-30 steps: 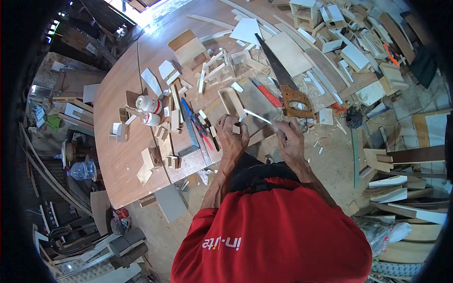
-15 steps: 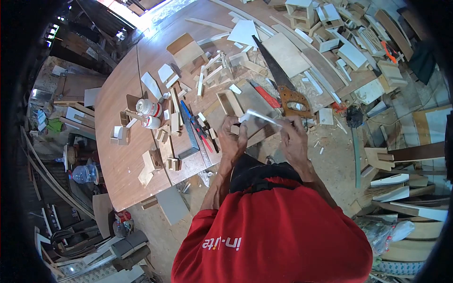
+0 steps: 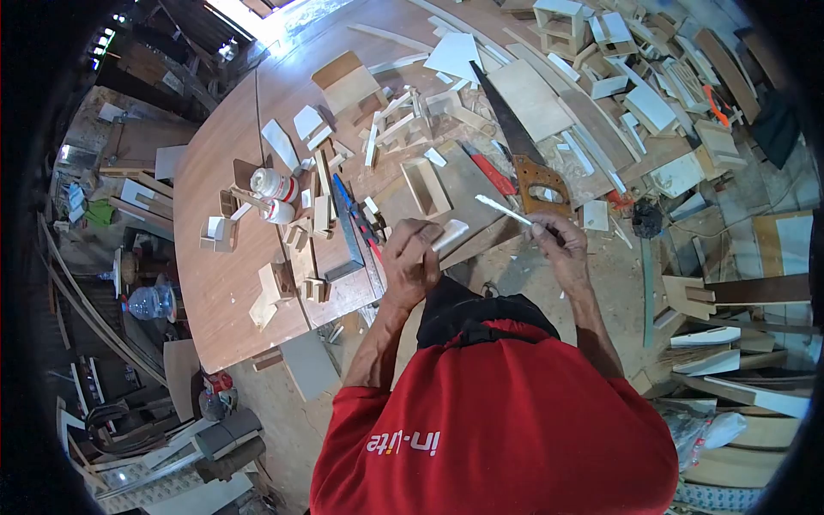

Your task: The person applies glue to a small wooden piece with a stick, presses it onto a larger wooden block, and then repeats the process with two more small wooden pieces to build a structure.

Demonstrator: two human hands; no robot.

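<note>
My left hand (image 3: 410, 260) is closed around a small wooden block (image 3: 450, 234) whose exposed face looks white. Between the fingertips of my right hand (image 3: 563, 247) is a thin stick (image 3: 503, 209), coated white along its length and pointing up and left. The stick and the block are apart. Just beyond my hands, an open rectangular wooden box (image 3: 427, 187) lies on a grey board (image 3: 468, 193). A handsaw (image 3: 519, 142) with a wooden handle rests to the right of that board, beside a red tool (image 3: 491, 169).
Two white jars (image 3: 273, 185) with red labels stand left on the brown table (image 3: 219, 283). A blue-edged metal tool (image 3: 350, 232) and red-handled pliers (image 3: 367, 233) lie nearer. Small wooden frames (image 3: 396, 129) sit farther back. Offcuts (image 3: 648, 107) pile up at the right.
My right hand has moved right and drawn the stick away from the block. My left hand has shifted slightly left and turned, showing more of the block's white face.
</note>
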